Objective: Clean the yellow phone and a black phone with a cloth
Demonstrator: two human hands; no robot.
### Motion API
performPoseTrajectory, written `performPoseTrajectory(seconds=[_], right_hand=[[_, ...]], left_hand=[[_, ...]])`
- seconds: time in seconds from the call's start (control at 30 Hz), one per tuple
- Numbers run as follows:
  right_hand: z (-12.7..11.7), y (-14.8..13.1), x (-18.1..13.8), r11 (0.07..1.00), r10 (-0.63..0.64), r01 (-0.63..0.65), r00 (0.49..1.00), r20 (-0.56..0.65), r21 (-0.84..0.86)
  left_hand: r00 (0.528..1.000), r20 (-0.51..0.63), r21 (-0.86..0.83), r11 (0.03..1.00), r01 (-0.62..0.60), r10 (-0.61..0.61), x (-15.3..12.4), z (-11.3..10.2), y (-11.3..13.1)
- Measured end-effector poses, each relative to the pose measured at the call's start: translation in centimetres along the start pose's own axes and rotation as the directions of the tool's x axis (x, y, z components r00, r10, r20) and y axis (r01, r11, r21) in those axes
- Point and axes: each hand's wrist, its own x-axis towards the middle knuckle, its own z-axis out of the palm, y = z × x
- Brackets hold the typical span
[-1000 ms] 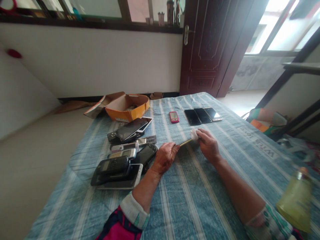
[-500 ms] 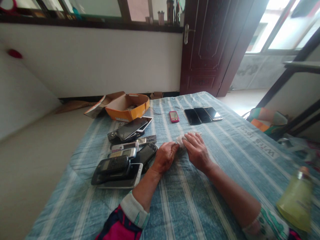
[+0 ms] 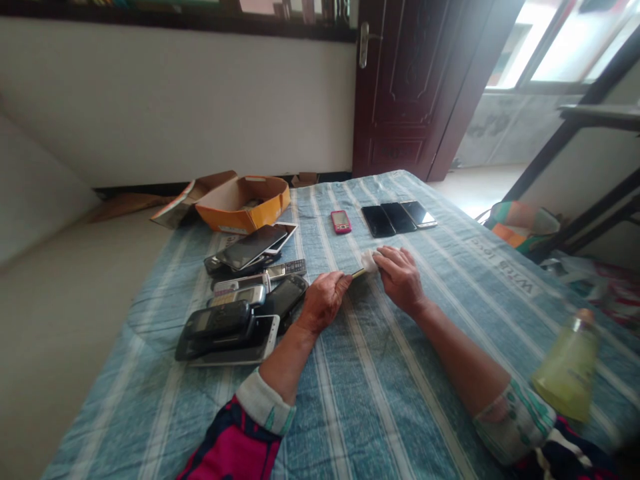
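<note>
My left hand [image 3: 325, 300] is closed on a thin phone [image 3: 358, 273], seen nearly edge-on and mostly covered by the fingers. At the far end of that phone, my right hand [image 3: 401, 280] pinches a crumpled white tissue [image 3: 369, 261] against it. Left of my left hand lies a pile of phones: a black phone [image 3: 253, 247] on top at the back, a keypad phone [image 3: 286, 269], a dark phone [image 3: 285, 297] and a black handset [image 3: 217, 321] over a white-edged phone [image 3: 265, 343]. A pink phone [image 3: 341, 222] lies beyond my hands, beside three dark phones [image 3: 397, 219] in a row.
An open orange cardboard box [image 3: 260, 217] stands at the back left of the cloth-covered table [image 3: 345, 400]. A bottle of yellow liquid [image 3: 567, 370] is by my right forearm. Past the table are a brown door [image 3: 400, 87] and a dark metal frame [image 3: 595, 120].
My right hand and the tissue have shifted right, away from my left hand, baring the phone's edge between them. The whole view has tilted slightly downward.
</note>
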Motion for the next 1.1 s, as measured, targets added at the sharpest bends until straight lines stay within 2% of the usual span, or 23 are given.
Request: performPoseTrajectory(seconds=[0.4,0.53,0.67,0.87,1.1], right_hand=[[-0.1,0.5,0.3,0.992,-0.015,0.015,1.000,0.004,0.128],[0.0,0.4,0.2,0.996,-0.030,0.031,0.999,-0.014,0.087],[0.1,-0.9,-0.1,0.996,-0.089,0.089,0.996,0.007,-0.011],[-0.1,-3.0,-0.2,0.989,-0.145,0.145,0.987,0.067,0.005],[-0.2,-0.3,0.2,0.999,-0.038,0.039,0.998,0.040,-0.013]], left_hand=[[1.000,0.000,-0.009,1.000,0.009,-0.009,0.2,0.1,-0.1],[1.000,0.010,-0.014,1.000,-0.007,0.008,0.1,0.2,0.0],[1.000,0.019,-0.032,0.999,-0.023,0.023,-0.1,0.2,0.2],[1.000,0.013,-0.057,0.998,-0.006,0.007,-0.2,0.1,0.4],[0.999,0.032,-0.024,1.000,-0.006,0.007,-0.1,-0.1,0.6]])
